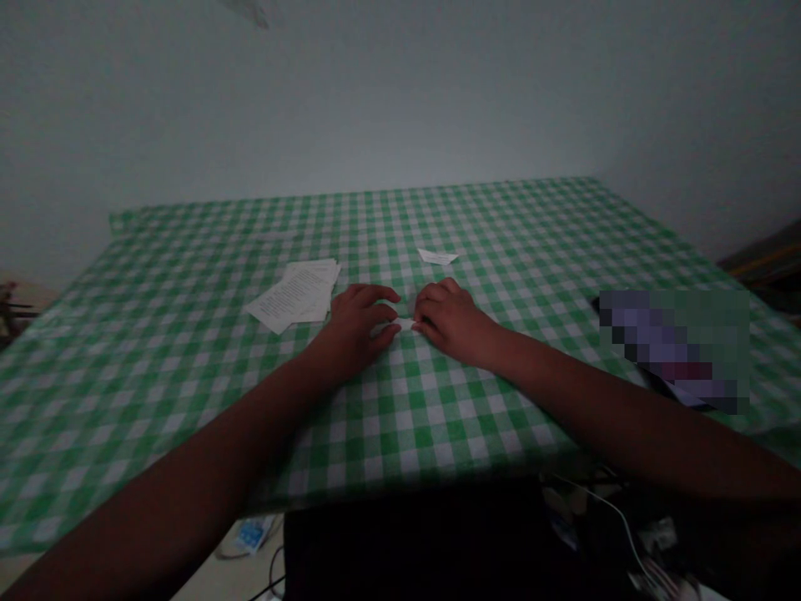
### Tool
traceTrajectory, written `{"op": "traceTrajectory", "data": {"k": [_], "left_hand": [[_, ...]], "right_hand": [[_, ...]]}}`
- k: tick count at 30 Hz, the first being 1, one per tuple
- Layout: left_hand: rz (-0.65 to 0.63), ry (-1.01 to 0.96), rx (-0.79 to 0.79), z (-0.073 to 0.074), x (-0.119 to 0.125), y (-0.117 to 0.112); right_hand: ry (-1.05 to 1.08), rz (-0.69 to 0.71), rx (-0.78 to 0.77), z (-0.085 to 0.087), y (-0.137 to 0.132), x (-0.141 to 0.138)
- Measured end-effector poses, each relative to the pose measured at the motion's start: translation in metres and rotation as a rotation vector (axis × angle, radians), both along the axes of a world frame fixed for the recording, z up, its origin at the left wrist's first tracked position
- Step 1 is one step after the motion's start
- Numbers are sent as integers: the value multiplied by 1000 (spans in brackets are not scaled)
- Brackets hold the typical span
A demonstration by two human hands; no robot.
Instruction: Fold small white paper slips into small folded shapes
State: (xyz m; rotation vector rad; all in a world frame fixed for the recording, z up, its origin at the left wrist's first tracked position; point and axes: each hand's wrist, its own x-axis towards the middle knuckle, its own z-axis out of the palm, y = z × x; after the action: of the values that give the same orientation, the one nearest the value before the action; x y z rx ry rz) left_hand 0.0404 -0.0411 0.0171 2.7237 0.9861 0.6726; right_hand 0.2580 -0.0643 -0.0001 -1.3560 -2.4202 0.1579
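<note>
A small piece of folded white paper [405, 323] lies low over the tablecloth between my two hands, most of it hidden by fingers. My right hand [449, 321] pinches its right end with curled fingers and thumb. At the other end, my left hand [360, 325] holds the paper loosely between thumb and a finger, its index finger arched above. Just beyond my right hand lies a folded white paper shape [438, 258], like a little boat. Left of my left hand rest several printed paper sheets [294, 292], overlapping and fanned.
A green and white checked cloth [400, 417] covers the table, which meets a pale wall [388, 100] at the back. On the right is a dark-edged device, mostly pixelated [669, 351]. Cables [617, 509] and clutter show below the front edge.
</note>
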Motion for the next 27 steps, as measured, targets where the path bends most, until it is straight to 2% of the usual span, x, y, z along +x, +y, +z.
{"op": "traceTrajectory", "data": {"k": [8,18,27], "left_hand": [[22,16,-5,-1,0,0],[-21,-29,-10,-8,-5,6],[22,35,-61,2,-16,9]], "right_hand": [[-41,-39,7,4,-1,1],[-38,8,0,10,-3,4],[-28,-34,-6,18,-5,11]]}}
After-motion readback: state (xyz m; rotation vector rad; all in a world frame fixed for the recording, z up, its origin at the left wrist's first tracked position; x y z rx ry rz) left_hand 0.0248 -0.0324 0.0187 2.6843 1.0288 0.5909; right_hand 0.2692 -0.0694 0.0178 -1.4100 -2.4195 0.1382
